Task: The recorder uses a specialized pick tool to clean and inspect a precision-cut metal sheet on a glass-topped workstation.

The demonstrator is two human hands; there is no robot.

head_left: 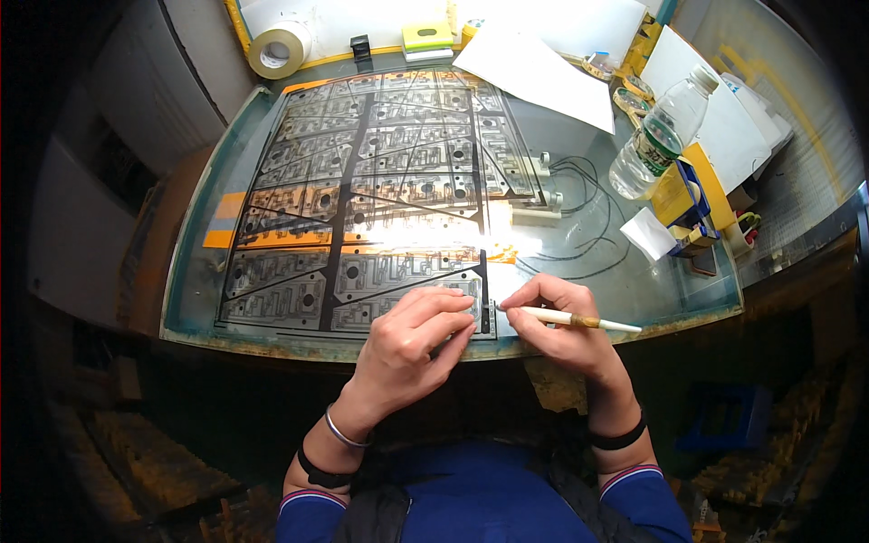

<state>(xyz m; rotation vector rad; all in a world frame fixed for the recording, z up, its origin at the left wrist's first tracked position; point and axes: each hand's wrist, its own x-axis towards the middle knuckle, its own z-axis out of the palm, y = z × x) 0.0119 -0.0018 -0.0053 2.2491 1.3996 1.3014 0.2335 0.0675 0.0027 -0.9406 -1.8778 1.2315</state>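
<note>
A large see-through film sheet (pixel 403 185) with dark circuit-like patterns and black bands lies across the glass-topped table (pixel 579 253). My left hand (pixel 412 339) rests at its near edge, right of the middle, fingers loosely bent and apart, with nothing seen in them. Close beside it, at the film's near right corner, my right hand (pixel 570 326) pinches a slim white pen-like tool (pixel 588 320) with a brown band round it. Its tapered white end points right; the working end is hidden by my fingers.
A tape roll (pixel 279 52), a black clip-like object (pixel 361 47) and a yellow-green box (pixel 426 36) stand along the back. White paper (pixel 539 77) lies at the far right. A plastic bottle (pixel 663 131), blue-and-yellow box (pixel 683 204) and dark cables (pixel 597 217) occupy the right side.
</note>
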